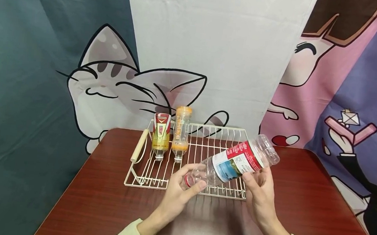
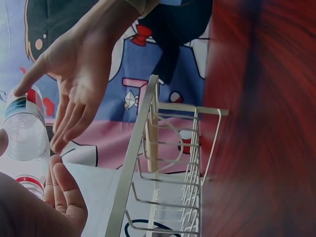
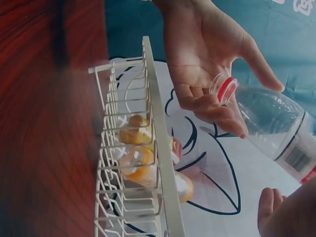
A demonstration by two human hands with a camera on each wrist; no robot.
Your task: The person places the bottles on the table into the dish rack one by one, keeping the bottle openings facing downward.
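A clear plastic bottle (image 1: 233, 161) with a red, white and blue label is held tilted above the front right of a white wire rack (image 1: 199, 194). Its neck, with a red ring (image 3: 227, 90), points down to the left, and its base is up to the right. Around the neck end, my left hand (image 1: 180, 192) holds it between thumb and fingers. My right hand (image 1: 263, 193) grips the label and base end, thumb in front. A red-and-gold bottle (image 1: 161, 132) and a clear bottle with orange bands (image 1: 181, 130) stand neck down in the rack's left part.
The rack has a pale handle (image 1: 139, 145) on its left side. It stands on a dark red wooden table (image 1: 99, 195). Behind hangs a cartoon-printed cloth (image 1: 220, 53), close to the table's back edge.
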